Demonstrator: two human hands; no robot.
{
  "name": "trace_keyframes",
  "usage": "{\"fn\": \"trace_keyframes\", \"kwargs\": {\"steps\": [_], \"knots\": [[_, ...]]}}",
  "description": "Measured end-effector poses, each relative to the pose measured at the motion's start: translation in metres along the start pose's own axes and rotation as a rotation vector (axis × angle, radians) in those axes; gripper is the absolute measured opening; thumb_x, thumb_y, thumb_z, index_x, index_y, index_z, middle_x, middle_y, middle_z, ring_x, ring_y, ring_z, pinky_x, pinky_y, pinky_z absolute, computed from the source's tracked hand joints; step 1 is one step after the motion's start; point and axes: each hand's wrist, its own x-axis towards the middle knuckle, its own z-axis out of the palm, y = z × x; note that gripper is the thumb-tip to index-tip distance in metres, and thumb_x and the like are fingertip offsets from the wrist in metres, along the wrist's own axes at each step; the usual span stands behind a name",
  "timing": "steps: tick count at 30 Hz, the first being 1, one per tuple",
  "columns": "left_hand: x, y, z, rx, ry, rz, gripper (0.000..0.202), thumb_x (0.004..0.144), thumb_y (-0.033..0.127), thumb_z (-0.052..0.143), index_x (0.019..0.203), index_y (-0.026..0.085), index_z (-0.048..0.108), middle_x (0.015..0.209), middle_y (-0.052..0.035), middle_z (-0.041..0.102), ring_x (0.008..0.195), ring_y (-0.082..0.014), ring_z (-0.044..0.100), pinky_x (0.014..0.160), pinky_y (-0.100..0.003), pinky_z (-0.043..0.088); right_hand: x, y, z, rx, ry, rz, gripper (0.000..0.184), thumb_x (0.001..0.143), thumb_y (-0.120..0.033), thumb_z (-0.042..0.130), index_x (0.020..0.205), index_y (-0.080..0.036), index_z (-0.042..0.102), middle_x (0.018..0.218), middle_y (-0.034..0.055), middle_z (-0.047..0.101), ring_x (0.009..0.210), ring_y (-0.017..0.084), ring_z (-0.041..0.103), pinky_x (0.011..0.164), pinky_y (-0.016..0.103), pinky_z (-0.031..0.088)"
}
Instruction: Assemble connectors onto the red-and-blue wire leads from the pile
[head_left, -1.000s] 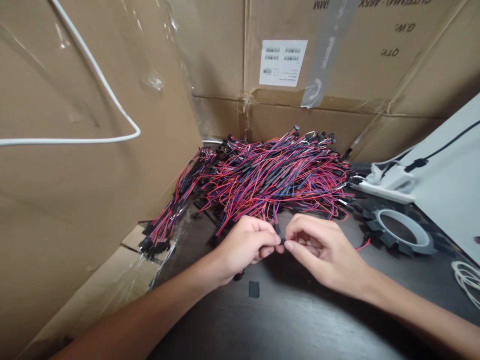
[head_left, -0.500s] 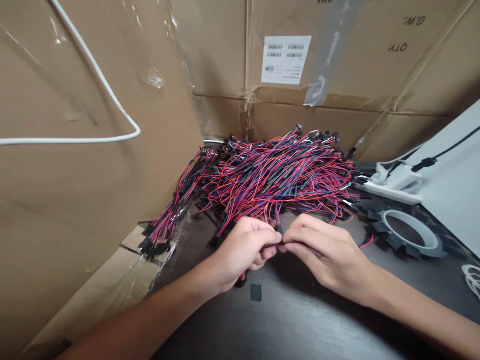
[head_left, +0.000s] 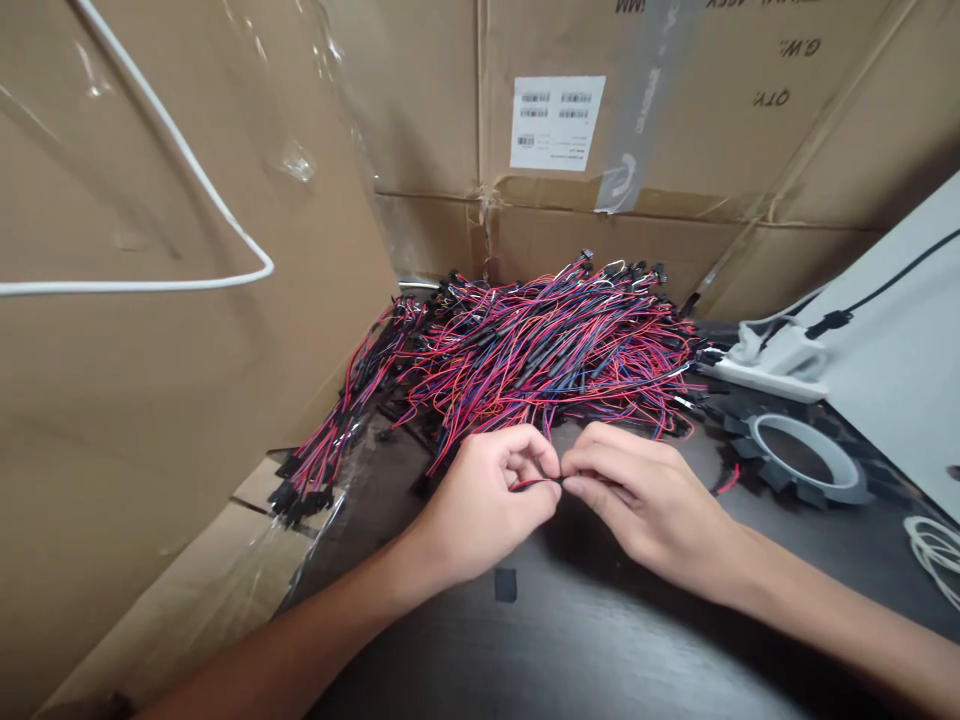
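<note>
Thin red and dark wires [head_left: 534, 484] run through the curled fingers of my left hand [head_left: 487, 505], which pinches them between thumb and forefinger. Fingertip to fingertip with it, my right hand [head_left: 652, 490] is closed in a pinch on the same wires, at a small dark part mostly hidden by the fingers. Just beyond both hands lies a large heap of wire harnesses [head_left: 555, 350], red, purple and blue with black sleeves and connectors. A small black tape square [head_left: 506, 585] is stuck to the dark table [head_left: 585, 640] below my left hand.
A smaller harness bundle [head_left: 330, 430] lies at the left, beside a cardboard wall [head_left: 187, 400]. To the right are a ring [head_left: 814, 460] fringed with black tape pieces, a white power strip [head_left: 772, 380] and a coiled white cable [head_left: 934, 550]. A carton [head_left: 435, 100] stands behind.
My left fingers have shifted from a tighter grip to a looser, rounded pinch. The connector that hung below my left hand is out of sight. The view has turned slightly right.
</note>
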Motion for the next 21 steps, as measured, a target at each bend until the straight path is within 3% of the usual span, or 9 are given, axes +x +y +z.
{"fn": "trace_keyframes", "kwargs": {"steps": [15, 21], "knots": [[0.0024, -0.0017, 0.0031, 0.083, 0.081, -0.011, 0.003, 0.070, 0.012, 0.057, 0.069, 0.012, 0.059, 0.062, 0.0025, 0.055, 0.057, -0.0074, 0.047, 0.054, -0.018, 0.038, 0.0005, -0.0013, -0.0007, -0.043, -0.057, 0.035, 0.014, 0.091, -0.009, 0.046, 0.085, -0.015, 0.057, 0.077, 0.0041, 0.052, 0.067, 0.014, 0.049, 0.060, 0.027, 0.040], [0.0013, -0.0040, -0.0008, 0.204, 0.012, -0.016, 0.011, 0.076, 0.019, 0.054, 0.068, 0.013, 0.059, 0.058, 0.0038, 0.047, 0.055, -0.0078, 0.039, 0.052, -0.020, 0.033, -0.0008, 0.0000, -0.0013, -0.098, -0.094, 0.044, 0.013, 0.091, -0.010, 0.045, 0.086, -0.015, 0.056, 0.079, 0.0039, 0.052, 0.068, 0.015, 0.050, 0.060, 0.027, 0.040]]}}
